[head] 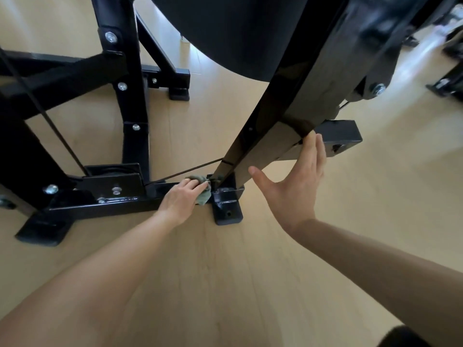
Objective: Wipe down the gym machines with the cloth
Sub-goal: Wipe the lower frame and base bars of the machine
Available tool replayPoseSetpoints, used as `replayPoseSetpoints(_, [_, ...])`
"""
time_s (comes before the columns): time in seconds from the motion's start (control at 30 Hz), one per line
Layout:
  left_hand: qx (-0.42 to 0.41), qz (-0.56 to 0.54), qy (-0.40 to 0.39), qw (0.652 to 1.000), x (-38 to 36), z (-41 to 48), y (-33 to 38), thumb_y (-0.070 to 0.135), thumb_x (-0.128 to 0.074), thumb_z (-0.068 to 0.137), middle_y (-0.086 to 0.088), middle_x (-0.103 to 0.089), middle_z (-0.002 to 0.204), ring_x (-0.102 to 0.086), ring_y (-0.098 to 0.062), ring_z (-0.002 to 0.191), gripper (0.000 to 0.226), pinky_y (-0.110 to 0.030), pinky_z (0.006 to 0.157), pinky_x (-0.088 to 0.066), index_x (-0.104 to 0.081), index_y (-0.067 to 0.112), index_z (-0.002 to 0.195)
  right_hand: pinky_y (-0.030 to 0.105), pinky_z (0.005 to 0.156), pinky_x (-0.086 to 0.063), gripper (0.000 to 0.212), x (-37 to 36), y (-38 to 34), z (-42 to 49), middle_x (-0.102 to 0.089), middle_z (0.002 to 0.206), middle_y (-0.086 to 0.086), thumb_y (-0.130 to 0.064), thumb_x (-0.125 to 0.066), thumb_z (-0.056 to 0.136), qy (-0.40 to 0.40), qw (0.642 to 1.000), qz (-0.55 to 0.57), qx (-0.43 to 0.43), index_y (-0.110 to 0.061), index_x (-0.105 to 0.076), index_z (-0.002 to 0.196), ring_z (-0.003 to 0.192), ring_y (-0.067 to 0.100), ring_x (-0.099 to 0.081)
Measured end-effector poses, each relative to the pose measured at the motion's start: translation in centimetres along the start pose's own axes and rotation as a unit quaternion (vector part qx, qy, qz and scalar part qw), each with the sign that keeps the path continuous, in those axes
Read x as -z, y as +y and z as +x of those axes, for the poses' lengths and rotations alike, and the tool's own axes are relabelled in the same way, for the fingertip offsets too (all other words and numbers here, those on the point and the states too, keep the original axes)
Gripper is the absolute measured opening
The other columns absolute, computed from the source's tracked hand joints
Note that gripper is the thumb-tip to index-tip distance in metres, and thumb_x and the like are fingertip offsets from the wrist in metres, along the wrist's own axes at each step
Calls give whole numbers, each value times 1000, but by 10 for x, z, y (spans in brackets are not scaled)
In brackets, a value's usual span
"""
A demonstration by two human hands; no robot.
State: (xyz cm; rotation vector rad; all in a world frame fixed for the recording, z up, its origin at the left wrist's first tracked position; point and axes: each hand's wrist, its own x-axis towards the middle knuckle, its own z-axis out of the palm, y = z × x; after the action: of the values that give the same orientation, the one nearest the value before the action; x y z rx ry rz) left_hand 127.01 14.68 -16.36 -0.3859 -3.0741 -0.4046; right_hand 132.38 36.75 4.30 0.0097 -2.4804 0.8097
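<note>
A black steel gym machine stands on a pale wood floor. Its low base bar (105, 205) runs along the floor from the left to the foot of a slanted upright beam (265, 144). My left hand (181, 196) grips a bunched grey-green cloth (204, 190) and presses it on the base bar right at that joint. My right hand (298, 181) is spread, its fingers straight, with the fingertips against the underside of the slanted beam. A black cable (185, 171) runs from a pulley housing to the joint.
A black padded seat or cover (225, 33) hangs overhead at the top centre. More frame members with bolts (125, 71) rise at the left. A foot plate (228, 211) sits below the joint. Another machine's base (448, 83) shows at the far right.
</note>
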Motion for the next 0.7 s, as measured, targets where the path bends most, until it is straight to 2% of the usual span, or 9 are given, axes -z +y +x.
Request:
replayPoseSetpoints(0.13, [18, 99, 16, 995, 5, -8, -17, 21, -67, 96, -3, -58, 143, -51, -24, 131, 70, -39, 104, -48, -34, 25, 158, 49, 124, -19, 112, -17, -6, -6, -18, 165, 4, -53, -82, 76, 38, 999, 10, -18, -8, -18, 158, 155, 19, -5])
replayPoseSetpoints(0.2, [40, 122, 23, 991, 8, -17, -22, 25, -70, 94, -3, -62, 136, -55, -25, 125, 70, -40, 100, -50, -38, 24, 157, 46, 123, -17, 116, -30, -12, -6, -18, 165, 6, -55, -82, 74, 74, 996, 25, -39, -6, -18, 157, 155, 22, -5])
replayPoseSetpoints(0.33, [64, 145, 34, 987, 8, -29, -26, 21, -75, 91, -6, -68, 125, -63, -27, 113, 65, -39, 86, -56, -49, 20, 151, 41, 120, -13, 121, -45, -9, -5, -19, 164, 6, -60, -83, 72, 109, 993, 23, -33, -4, -17, 157, 154, 27, -6])
replayPoseSetpoints(0.43, [74, 119, 28, 990, 8, -28, -18, 15, -76, 89, -7, -69, 125, -63, -28, 113, 65, -39, 85, -56, -52, 18, 148, 41, 122, -13, 124, -51, -10, -4, -21, 165, 2, -59, -83, 69, 123, 991, 34, -44, -7, -15, 158, 154, 26, -5])
replayPoseSetpoints(0.5, [57, 100, 25, 993, 11, -21, -11, 11, -76, 88, -7, -69, 127, -62, -28, 115, 65, -40, 87, -56, -52, 17, 148, 43, 124, -17, 124, -53, -10, -5, -23, 164, 1, -57, -85, 67, 135, 988, 49, -49, -8, -16, 158, 153, 26, -9])
replayPoseSetpoints(0.6, [29, 80, 11, 996, 16, -9, 1, 13, -71, 92, -4, -65, 135, -58, -25, 123, 63, -39, 92, -55, -49, 20, 151, 44, 120, -26, 121, -51, -4, -6, -28, 162, 6, -53, -87, 69, 149, 987, 50, -14, -8, -18, 158, 147, 29, -24])
replayPoseSetpoints(0.7, [18, 97, 0, 995, 22, -8, 12, 15, -71, 93, -2, -66, 134, -58, -24, 122, 62, -38, 90, -55, -49, 21, 151, 43, 112, -41, 112, -57, 2, -16, -18, 163, -1, -43, -88, 73, 136, 986, 94, -35, -24, -17, 159, 144, 23, -34])
